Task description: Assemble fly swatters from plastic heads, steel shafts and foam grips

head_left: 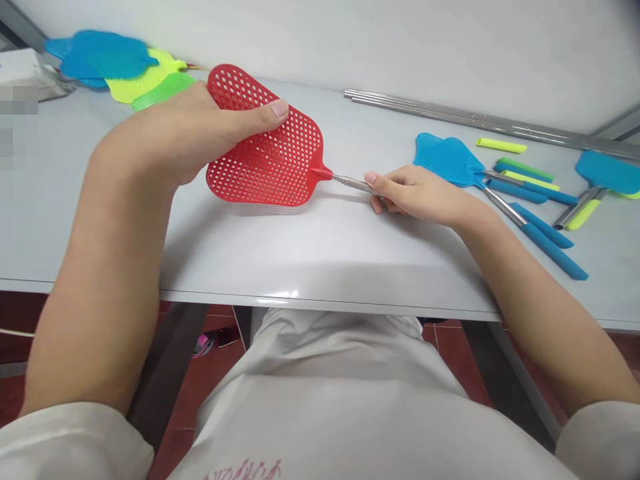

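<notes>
A red fly swatter head [295,180], perforated with small holes, is held above the table by my left hand [200,130]. The thumb lies across its upper face and the other fingers are hidden behind it. From the neck of the swatter a thin metal rod [353,183] runs right into my right hand [415,193]. Thumb and fingers of that hand are closed around the rod, and its far end is hidden by the hand. Just beyond my right wrist lie blue fly swatters [445,160] with metal rods and blue grips.
On the white table [300,260], blue [107,57], yellow and green swatter heads lie at the back left. Long metal tubes [450,115] run along the wall. Loose yellow grips [500,145] and blue grips are at the right. A white package [25,73] sits far left.
</notes>
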A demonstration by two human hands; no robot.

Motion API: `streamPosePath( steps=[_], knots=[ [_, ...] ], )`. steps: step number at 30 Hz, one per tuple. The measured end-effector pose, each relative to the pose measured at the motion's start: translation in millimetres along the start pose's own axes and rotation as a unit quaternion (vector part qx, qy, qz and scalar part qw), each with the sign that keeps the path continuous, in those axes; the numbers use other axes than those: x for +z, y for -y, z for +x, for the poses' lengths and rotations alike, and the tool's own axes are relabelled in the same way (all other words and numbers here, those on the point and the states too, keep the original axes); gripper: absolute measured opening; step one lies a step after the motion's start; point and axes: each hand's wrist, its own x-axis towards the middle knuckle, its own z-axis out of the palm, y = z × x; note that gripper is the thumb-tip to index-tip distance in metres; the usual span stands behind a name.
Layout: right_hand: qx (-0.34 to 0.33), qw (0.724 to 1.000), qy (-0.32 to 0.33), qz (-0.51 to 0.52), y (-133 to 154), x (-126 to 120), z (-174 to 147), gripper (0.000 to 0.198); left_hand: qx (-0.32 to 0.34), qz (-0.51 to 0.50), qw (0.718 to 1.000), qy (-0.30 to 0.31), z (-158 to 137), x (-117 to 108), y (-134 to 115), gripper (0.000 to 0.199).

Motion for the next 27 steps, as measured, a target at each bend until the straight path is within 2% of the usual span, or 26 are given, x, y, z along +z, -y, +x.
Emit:
streamPosePath(
  steps=[3,5,8,13,17,23,27],
  knots=[
    [-0.004,1.000,-0.004,-0.003,2,0,-1,0.059,0.048,-0.005,0.996,0.072,5,-3,8,0.048],
    [0.000,1.000,-0.005,-0.001,3,0,-2,0.058,0.069,-0.005,0.996,0.056,4,-4,10,0.050],
    [0.009,1.000,0.009,0.018,3,0,-1,0.058,0.130,0.009,0.991,-0.004,-2,-1,4,0.044],
    [0.023,0.994,0.076,0.082,-1,0,2,0.057,0.185,-0.021,0.983,-0.001,-7,5,-3,0.039],
    [0.029,0.985,0.113,0.128,-5,-1,3,0.054,0.185,-0.067,0.980,0.003,-3,9,0,0.035],
    [0.018,0.977,0.139,0.160,-9,-2,4,0.051,0.137,-0.108,0.983,0.050,-2,12,1,0.040],
    [0.028,0.968,0.174,0.180,-12,-4,6,0.049,0.162,-0.093,0.981,0.048,-1,12,3,0.044]
  ],
)
